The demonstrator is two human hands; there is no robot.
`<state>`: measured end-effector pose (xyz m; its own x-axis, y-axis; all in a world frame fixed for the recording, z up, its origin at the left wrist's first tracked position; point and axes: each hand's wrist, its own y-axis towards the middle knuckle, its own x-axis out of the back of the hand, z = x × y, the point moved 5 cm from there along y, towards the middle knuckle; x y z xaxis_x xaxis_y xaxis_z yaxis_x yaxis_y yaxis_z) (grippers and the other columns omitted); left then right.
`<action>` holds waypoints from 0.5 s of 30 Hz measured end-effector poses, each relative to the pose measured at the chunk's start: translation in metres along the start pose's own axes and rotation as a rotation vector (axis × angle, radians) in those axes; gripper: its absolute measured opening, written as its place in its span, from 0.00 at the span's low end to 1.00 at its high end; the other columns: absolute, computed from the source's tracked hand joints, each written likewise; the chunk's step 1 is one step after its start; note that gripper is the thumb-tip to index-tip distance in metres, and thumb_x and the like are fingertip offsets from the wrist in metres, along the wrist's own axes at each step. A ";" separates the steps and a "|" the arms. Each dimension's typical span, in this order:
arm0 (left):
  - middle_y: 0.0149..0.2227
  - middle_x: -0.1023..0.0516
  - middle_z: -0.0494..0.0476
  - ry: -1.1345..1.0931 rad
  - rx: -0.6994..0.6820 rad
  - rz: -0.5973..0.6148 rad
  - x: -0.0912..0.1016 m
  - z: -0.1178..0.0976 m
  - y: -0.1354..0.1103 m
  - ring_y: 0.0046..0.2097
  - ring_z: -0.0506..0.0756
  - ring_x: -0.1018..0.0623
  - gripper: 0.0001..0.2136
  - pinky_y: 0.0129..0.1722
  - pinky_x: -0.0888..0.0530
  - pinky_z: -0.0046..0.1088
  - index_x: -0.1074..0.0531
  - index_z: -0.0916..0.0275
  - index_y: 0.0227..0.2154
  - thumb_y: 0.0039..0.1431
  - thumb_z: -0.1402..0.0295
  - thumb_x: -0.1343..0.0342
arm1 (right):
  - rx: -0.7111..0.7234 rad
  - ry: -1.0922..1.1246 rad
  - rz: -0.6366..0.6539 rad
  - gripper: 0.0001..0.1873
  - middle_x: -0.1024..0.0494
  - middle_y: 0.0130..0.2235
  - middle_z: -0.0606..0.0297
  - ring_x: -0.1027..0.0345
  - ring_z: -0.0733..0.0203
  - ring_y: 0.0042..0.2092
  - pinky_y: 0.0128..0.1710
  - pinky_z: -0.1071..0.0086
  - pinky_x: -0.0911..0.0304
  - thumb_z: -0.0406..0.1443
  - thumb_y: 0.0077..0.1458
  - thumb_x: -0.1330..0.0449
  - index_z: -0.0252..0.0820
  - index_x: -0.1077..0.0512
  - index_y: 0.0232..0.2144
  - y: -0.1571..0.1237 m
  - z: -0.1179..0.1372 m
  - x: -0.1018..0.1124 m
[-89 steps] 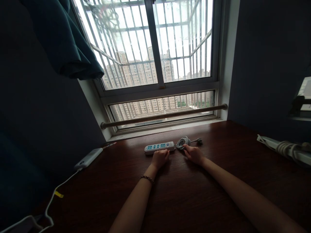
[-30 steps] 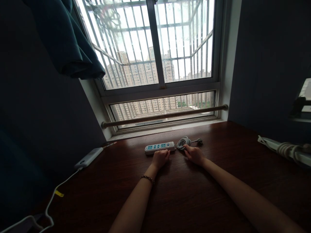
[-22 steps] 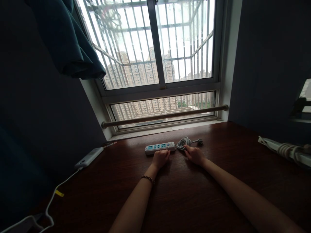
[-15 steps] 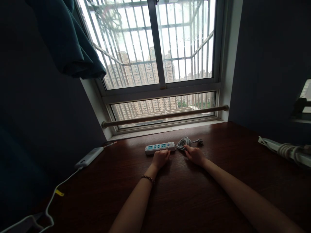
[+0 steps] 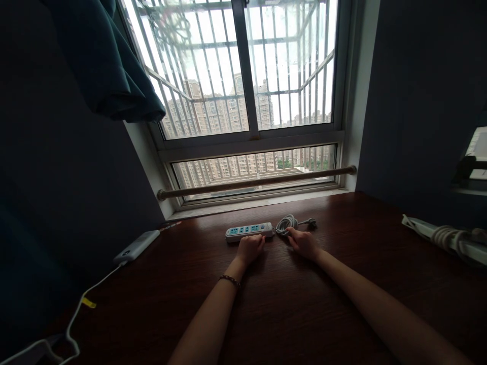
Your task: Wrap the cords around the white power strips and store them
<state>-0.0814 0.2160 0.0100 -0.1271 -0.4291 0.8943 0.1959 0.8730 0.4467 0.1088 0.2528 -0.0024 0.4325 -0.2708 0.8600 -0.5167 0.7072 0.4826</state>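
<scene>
A white power strip (image 5: 249, 231) with blue sockets lies on the dark wooden table (image 5: 289, 299) near the window. Its coiled white cord (image 5: 286, 223) and plug (image 5: 312, 221) lie just right of it. My left hand (image 5: 250, 249) rests on the table right in front of the strip, fingers curled loosely, holding nothing. My right hand (image 5: 304, 242) lies flat with fingers stretched toward the coiled cord, fingertips touching or almost touching it.
A white power bank (image 5: 137, 246) with a white cable (image 5: 81, 312) sits at the table's left edge. Another white strip with a bundled cord (image 5: 447, 235) lies at the far right. A wooden rod (image 5: 256, 181) runs along the window sill. A dark curtain (image 5: 102, 66) hangs upper left.
Nothing has moved on the table. Both hands stay where they were; only the view shifts very slightly.
</scene>
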 end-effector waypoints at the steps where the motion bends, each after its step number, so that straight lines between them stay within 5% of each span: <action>1: 0.26 0.24 0.59 0.001 -0.001 -0.002 0.000 0.000 0.000 0.28 0.54 0.25 0.19 0.28 0.37 0.26 0.31 0.63 0.23 0.61 0.61 0.62 | 0.002 0.001 -0.002 0.17 0.24 0.38 0.63 0.29 0.60 0.36 0.32 0.72 0.40 0.38 0.57 0.55 0.41 0.39 0.47 0.000 0.000 0.000; 15: 0.25 0.24 0.58 0.010 -0.011 -0.014 -0.001 0.001 -0.001 0.28 0.54 0.25 0.19 0.28 0.37 0.26 0.31 0.63 0.23 0.61 0.61 0.62 | 0.006 0.003 -0.020 0.16 0.24 0.38 0.63 0.29 0.59 0.35 0.31 0.72 0.41 0.38 0.57 0.55 0.41 0.39 0.47 -0.001 -0.001 -0.001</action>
<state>-0.0822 0.2160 0.0089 -0.1205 -0.4435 0.8881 0.2050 0.8642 0.4594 0.1090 0.2531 -0.0039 0.4453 -0.2826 0.8496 -0.5127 0.6974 0.5007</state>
